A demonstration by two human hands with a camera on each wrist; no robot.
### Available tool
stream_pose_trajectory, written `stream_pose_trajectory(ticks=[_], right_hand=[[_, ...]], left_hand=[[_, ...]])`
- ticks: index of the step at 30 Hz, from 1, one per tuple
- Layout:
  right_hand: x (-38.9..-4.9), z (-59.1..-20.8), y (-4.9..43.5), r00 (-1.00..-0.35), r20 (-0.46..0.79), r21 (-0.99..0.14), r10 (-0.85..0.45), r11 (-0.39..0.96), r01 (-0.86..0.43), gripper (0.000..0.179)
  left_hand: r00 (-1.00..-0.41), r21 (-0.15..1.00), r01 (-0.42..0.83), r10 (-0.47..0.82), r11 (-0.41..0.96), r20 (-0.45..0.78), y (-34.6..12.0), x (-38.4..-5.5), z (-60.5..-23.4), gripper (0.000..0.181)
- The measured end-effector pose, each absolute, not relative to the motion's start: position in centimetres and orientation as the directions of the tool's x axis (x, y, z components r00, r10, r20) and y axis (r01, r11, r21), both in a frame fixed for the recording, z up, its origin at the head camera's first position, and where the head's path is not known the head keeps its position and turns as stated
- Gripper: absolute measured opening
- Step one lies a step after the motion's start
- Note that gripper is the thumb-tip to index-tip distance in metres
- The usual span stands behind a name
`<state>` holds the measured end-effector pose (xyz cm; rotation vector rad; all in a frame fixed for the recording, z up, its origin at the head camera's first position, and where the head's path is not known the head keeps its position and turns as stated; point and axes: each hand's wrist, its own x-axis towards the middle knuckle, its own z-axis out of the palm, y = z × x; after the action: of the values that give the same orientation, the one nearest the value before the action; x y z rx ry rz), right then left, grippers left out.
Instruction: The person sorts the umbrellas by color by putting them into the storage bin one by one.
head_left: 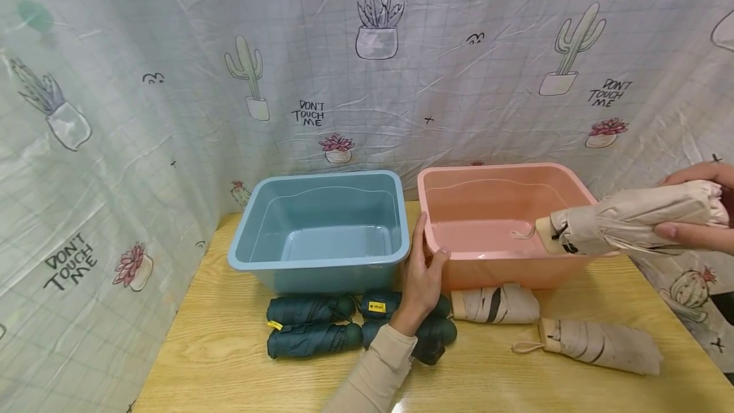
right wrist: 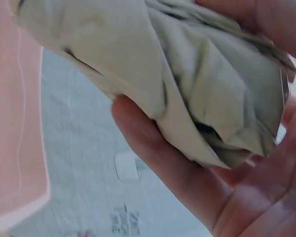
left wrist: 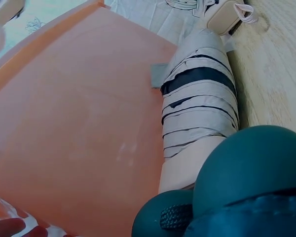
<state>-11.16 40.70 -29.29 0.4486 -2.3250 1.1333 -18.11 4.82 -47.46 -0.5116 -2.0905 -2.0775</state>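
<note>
Umbrella (head_left: 636, 218), cream: clasped in my right hand (head_left: 713, 236), handle end over the pink tub (head_left: 482, 268) near the table's (head_left: 218, 362) far right corner. Left hand (head_left: 423, 278): thumb and fingers spread against that tub's near-left corner.

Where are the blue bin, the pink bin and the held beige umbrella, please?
Blue bin (head_left: 321, 280), head view: outer front wall.
Pink bin (head_left: 510, 271), head view: outer front wall.
Held beige umbrella (head_left: 636, 215), head view: middle of its folded fabric.

Left hand (head_left: 423, 278) outstretched, thumb apart, right hand (head_left: 715, 237) curled
</note>
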Motion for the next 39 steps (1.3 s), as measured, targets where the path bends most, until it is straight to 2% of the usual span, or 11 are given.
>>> stream_pose_trajectory(ticks=[3,6,11,14,17,21,23,27,29,35,39], right_hand=[[-11.9,-27.9,39.6,-0.873,0.487,-0.711,-0.009,0.578,-0.402,0.070],[-13.0,-27.0,38.5,-0.898,0.439,-0.726,0.019,0.596,-0.342,0.062],[-14.7,-26.0,37.2,-0.957,0.279,-0.717,0.076,0.680,-0.155,0.045],[-15.8,-25.8,36.7,-0.976,0.190,-0.716,0.110,0.696,-0.061,0.048],[-17.4,-25.8,36.2,-0.984,0.152,-0.748,0.096,0.662,-0.051,0.047],[-19.6,-26.2,35.2,-0.990,0.130,-0.735,0.055,0.676,-0.059,0.038],[-20.7,-26.5,34.6,-0.995,0.095,-0.694,0.039,0.719,-0.039,0.047],[-22.6,-27.2,33.6,-1.000,-0.018,-0.637,0.000,0.771,0.012,0.074],[-23.4,-27.6,33.1,-0.998,-0.053,-0.634,-0.027,0.773,0.013,0.078],[-25.7,-29.2,31.7,-0.994,-0.064,-0.669,-0.083,0.743,-0.018,0.057],[-27.1,-30.6,30.6,-0.990,-0.089,-0.656,-0.109,0.754,-0.024,0.055]], left_hand=[[-0.930,0.938,0.346,0.133,-0.006,0.343,4.7,-18.1,-47.4,0.074],[-0.930,0.939,0.343,0.140,-0.010,0.341,4.7,-18.1,-47.4,0.074],[-0.932,0.943,0.331,0.147,-0.029,0.332,4.8,-18.1,-47.3,0.075],[-0.934,0.946,0.322,0.148,-0.036,0.324,4.9,-18.0,-47.2,0.076],[-0.938,0.950,0.309,0.150,-0.054,0.314,4.8,-17.9,-47.1,0.075],[-0.940,0.952,0.298,0.152,-0.069,0.305,4.8,-17.8,-47.1,0.075],[-0.941,0.953,0.294,0.154,-0.070,0.302,4.8,-17.8,-47.1,0.075],[-0.941,0.954,0.294,0.154,-0.067,0.301,4.8,-17.8,-47.1,0.076],[-0.941,0.954,0.294,0.154,-0.063,0.300,4.8,-17.8,-47.1,0.076],[-0.944,0.956,0.288,0.154,-0.048,0.292,4.7,-17.8,-46.9,0.076],[-0.945,0.957,0.286,0.152,-0.040,0.289,4.6,-17.8,-46.8,0.076]])
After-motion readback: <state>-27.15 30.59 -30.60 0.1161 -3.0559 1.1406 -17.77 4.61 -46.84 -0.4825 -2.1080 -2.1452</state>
